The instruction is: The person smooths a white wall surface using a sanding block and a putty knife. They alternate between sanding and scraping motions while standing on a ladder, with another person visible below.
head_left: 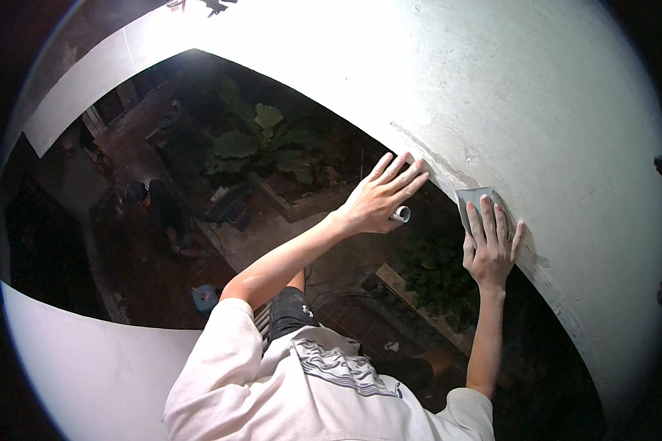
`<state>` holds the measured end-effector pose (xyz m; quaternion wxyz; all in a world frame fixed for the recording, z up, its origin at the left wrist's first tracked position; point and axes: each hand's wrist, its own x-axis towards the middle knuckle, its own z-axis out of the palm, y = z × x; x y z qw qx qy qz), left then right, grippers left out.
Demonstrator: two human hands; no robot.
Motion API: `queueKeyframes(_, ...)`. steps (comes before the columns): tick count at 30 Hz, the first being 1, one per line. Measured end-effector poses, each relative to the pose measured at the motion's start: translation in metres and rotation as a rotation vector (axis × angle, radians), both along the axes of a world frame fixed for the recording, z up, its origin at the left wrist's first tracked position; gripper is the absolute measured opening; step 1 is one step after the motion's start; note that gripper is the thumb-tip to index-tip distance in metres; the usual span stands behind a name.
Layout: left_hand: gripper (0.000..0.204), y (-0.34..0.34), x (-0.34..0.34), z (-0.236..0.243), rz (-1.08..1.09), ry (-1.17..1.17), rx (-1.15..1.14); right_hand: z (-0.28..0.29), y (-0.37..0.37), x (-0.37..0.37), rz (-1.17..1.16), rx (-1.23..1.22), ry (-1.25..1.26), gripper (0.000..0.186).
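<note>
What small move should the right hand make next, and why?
Probably slide the grey sheet up-left along the pale surface: the right hand spreads over it there, and a rough streak extends up-left from beside the sheet.

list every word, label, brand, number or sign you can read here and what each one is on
No words or numbers can be read.
Black shorts: a small pale logo, a mark without legible lettering.
White shirt: a dark wavy print; any lettering in it can't be made out.
Grey sheet under the right hand: no text on the part showing.
Pale blue object below: too blurred to read any label.
</note>
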<state>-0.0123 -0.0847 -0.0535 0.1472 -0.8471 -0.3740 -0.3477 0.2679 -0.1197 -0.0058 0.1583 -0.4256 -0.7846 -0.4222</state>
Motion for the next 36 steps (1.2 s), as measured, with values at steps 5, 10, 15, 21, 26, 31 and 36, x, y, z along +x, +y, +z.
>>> queueKeyframes(5, 0.115, 0.004, 0.007, -0.005, 0.048, 0.081, -0.03, -0.016, -0.004, 0.017, -0.006, -0.008, -0.015, 0.059)
queueKeyframes(10, 0.113, 0.009, 0.01, -0.013, 0.052, 0.077, -0.059, -0.027, -0.005, 0.022, 0.025, 0.007, 0.006, 0.058)
queueKeyframes(15, 0.107, 0.014, 0.01, -0.017, 0.057, 0.118, -0.096, -0.024, -0.01, 0.018, 0.024, -0.052, 0.042, 0.055)
queueKeyframes(21, 0.103, 0.015, 0.014, -0.016, 0.049, 0.15, -0.114, -0.014, -0.012, 0.012, -0.005, -0.086, 0.028, 0.052)
queueKeyframes(26, 0.1, 0.017, 0.019, -0.017, 0.059, 0.193, -0.173, -0.011, -0.01, 0.007, 0.007, -0.039, 0.043, 0.061)
queueKeyframes(31, 0.099, 0.022, 0.021, -0.025, 0.094, 0.175, -0.097, -0.01, -0.01, 0.009, 0.037, -0.051, 0.031, 0.051)
queueKeyframes(36, 0.101, 0.025, 0.026, -0.032, 0.108, 0.172, -0.041, -0.013, -0.009, 0.008, 0.046, -0.048, 0.058, 0.055)
